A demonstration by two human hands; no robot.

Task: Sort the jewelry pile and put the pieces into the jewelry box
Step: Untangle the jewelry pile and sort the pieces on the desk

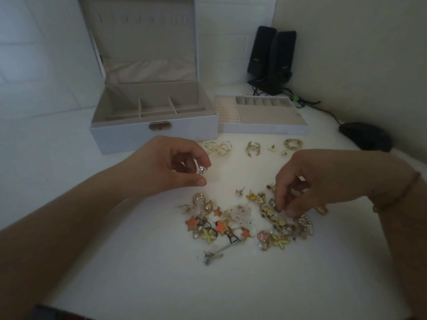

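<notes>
Left hand pinches a pearl earring; right hand pinches a small ring over the jewelry pile, mid-worktop, bare toward its near edge.

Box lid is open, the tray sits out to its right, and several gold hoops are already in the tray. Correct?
Not quite. The head view shows the box open and the tray out to its right, but the tray holds nothing; the gold hoops lie on the table in front of it.
</notes>
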